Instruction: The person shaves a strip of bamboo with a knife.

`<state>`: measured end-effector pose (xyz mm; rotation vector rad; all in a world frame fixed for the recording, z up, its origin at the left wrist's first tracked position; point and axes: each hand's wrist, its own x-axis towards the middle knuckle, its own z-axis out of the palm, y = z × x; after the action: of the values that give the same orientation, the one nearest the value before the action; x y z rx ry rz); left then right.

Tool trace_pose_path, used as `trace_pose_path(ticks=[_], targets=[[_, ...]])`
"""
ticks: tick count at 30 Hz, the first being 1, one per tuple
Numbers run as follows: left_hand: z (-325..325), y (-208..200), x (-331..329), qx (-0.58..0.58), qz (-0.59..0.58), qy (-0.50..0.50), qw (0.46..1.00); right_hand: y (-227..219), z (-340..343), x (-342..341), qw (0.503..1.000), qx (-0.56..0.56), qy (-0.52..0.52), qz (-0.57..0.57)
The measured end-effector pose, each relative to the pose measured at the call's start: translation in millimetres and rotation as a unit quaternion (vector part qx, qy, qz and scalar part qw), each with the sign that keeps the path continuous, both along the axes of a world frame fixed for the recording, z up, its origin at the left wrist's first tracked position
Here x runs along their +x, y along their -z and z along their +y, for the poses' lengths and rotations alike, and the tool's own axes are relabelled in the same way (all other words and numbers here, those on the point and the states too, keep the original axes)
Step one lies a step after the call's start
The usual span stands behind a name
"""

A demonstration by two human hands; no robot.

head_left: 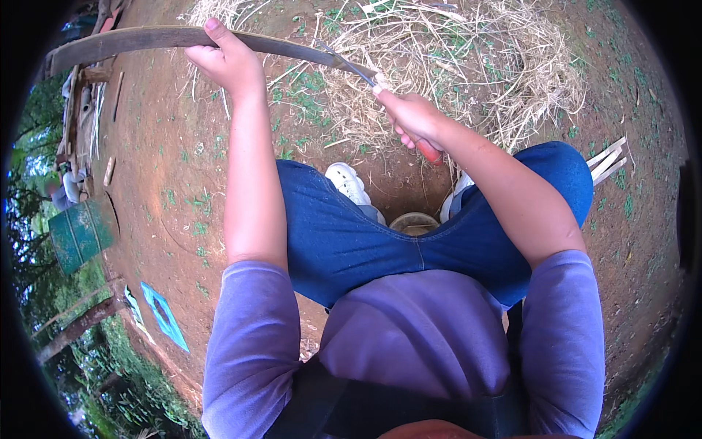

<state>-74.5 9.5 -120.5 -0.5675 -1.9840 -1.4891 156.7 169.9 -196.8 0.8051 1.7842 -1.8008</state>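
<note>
Forearms: the left forearm (252,168) is reaching almost straight forward; the right forearm (512,175) is slanting inward and forward.
Strip: a long, curved, brownish strip (139,40) is passing through the left grip, extending well out to its left; its other end is lying just beside the right hand's fingertips.
Left hand: hand (227,62) is clamping the strip, thumb over the upper edge, fingers underneath.
Right hand: hand (413,117) is wrapping the red handle of a knife (428,151), fingers curled in.
Blade: the thin metal blade (355,68) is pointing forward-left from the right grip, crossing the strip near its end; exact edge contact, cannot tell.
Ground: brown earth (161,161) with green sprigs is spreading beneath both grips.
Straw: pale, stringy litter (534,73) is lying beyond and right of the right grip.
Drum: green container (84,233) is standing well left of and behind the left grip.
Sheet: blue piece (164,316) is lying nearer the body.
Slats: pale pieces (610,161) are resting well right of the right grip.
</note>
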Motion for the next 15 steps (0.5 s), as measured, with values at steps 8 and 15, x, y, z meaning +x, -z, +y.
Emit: trace_pose_path(ticks=[8,15], targets=[[2,-3,6,-0.006,-0.003,0.006,1.000,34,16,7,0.996,0.046,-0.041,-0.066],[1,-5,1,0.097,-0.072,0.178,0.976,36,25,3,0.997,0.065,-0.001,-0.039]])
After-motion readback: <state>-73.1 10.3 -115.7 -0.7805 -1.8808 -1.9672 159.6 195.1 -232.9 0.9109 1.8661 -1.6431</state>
